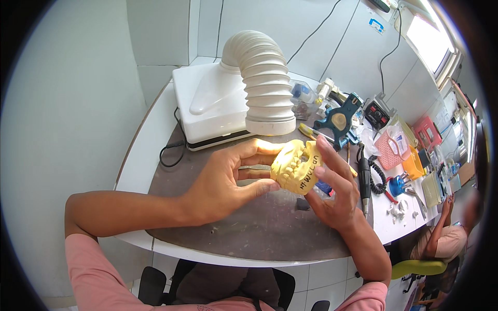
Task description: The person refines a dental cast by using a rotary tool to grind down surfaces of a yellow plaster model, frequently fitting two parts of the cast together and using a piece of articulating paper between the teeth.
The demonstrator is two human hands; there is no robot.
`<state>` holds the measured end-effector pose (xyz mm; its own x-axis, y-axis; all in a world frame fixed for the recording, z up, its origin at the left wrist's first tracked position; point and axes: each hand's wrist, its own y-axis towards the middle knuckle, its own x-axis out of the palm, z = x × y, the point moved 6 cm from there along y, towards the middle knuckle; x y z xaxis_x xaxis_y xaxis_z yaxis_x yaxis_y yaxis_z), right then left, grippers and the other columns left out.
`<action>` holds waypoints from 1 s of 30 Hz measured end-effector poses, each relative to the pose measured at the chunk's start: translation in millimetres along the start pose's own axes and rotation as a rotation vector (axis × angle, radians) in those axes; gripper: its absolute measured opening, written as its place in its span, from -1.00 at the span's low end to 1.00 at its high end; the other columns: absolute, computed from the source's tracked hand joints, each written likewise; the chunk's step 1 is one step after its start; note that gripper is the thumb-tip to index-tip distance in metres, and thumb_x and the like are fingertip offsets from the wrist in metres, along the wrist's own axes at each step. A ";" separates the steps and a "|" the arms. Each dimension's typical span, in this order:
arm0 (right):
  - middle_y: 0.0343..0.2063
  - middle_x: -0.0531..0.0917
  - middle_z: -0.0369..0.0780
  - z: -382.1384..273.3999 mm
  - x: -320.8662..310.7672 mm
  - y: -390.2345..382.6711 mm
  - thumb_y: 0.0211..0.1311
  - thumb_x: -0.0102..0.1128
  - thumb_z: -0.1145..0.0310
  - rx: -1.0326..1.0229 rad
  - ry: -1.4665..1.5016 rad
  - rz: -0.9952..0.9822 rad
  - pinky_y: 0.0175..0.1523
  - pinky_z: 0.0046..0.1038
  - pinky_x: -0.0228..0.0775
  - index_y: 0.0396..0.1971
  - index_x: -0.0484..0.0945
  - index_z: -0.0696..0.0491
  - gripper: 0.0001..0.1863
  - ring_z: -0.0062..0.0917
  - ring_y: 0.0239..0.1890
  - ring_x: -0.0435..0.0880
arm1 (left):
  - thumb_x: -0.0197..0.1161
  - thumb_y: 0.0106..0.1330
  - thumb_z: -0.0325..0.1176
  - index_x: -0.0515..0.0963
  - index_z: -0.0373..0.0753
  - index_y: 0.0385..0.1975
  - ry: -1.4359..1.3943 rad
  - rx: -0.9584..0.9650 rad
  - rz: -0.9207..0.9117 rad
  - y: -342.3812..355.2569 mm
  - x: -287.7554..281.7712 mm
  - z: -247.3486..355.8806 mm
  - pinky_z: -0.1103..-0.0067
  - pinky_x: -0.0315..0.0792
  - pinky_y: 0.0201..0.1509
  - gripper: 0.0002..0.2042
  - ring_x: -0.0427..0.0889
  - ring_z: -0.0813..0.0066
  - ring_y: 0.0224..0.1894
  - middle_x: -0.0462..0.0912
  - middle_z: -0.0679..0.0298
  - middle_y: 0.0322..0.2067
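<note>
A pale yellow dental plaster model [291, 167], with moulded teeth and dark handwriting on its base, is held above the dark mat. My left hand [228, 179] grips its left side, thumb below and fingers behind. On the other side, my right hand [336, 189] has its fingers against the right edge of the model. Both hands are closed on it, and it is tilted so the teeth and the written side face up toward me. Just beyond the model hangs the mouth of a white ribbed hose [267, 98].
The hose rises from a white box-shaped unit [207, 98] at the back left. To the right lie a teal articulator [340, 122], a black handpiece [364, 179], a pink basket [390, 147], an orange tray [413, 163] and white plaster bits [398, 211]. Another person [447, 236] sits at far right.
</note>
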<state>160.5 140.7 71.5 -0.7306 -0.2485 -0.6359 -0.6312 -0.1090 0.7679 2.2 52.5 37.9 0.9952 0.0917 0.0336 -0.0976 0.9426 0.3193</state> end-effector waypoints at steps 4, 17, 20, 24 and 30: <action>0.20 0.40 0.14 0.6 -0.3 -1.2 -0.11 0.42 0.66 -0.053 -0.023 0.009 0.27 -0.06 0.39 0.09 0.38 0.06 -0.32 0.09 0.24 0.43 | 0.25 0.29 -0.55 0.35 -0.36 0.18 0.027 0.046 0.000 -0.5 0.9 0.5 0.48 0.42 0.31 -0.55 0.52 0.45 0.16 0.50 0.16 0.11; 0.18 0.48 0.06 14.4 3.2 0.1 -0.09 0.56 0.33 0.334 0.175 -0.071 0.25 -0.27 0.40 0.18 0.41 0.18 -0.22 -0.16 0.20 0.53 | 0.28 0.33 -0.46 0.22 -0.34 0.33 -0.059 -0.085 0.007 0.3 0.0 -5.8 0.58 0.46 0.16 -0.41 0.57 0.49 0.07 0.54 0.15 0.07; 0.19 0.48 0.05 22.9 6.1 -7.5 -0.04 0.55 0.32 0.399 0.447 0.071 0.23 -0.33 0.43 0.16 0.42 0.21 -0.26 -0.26 0.18 0.55 | 0.28 0.33 -0.46 0.20 -0.32 0.34 -0.079 -0.044 -0.009 1.0 2.1 -4.8 0.58 0.48 0.13 -0.40 0.58 0.49 0.06 0.55 0.14 0.06; 0.17 0.49 0.05 23.1 6.0 -6.1 0.00 0.53 0.30 0.403 0.389 0.004 0.21 -0.36 0.46 0.15 0.44 0.21 -0.30 -0.30 0.17 0.56 | 0.27 0.34 -0.46 0.18 -0.31 0.36 -0.153 -0.124 -0.011 2.2 1.6 -9.9 0.58 0.49 0.12 -0.39 0.61 0.48 0.02 0.59 0.10 0.01; 0.14 0.53 0.01 24.9 8.1 -9.2 0.01 0.52 0.29 0.467 0.393 -0.020 0.20 -0.36 0.47 0.15 0.45 0.21 -0.30 -0.33 0.15 0.58 | 0.20 0.40 -0.45 0.17 -0.32 0.36 -0.188 -0.164 0.000 2.6 -0.1 -17.6 0.55 0.53 0.10 -0.44 0.63 0.44 -0.01 0.61 0.07 -0.02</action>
<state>153.9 163.7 57.4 -0.6226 -0.5973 -0.5055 -0.7565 0.2943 0.5840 1.8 60.5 22.1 0.9756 0.0452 0.2147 -0.0811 0.9835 0.1614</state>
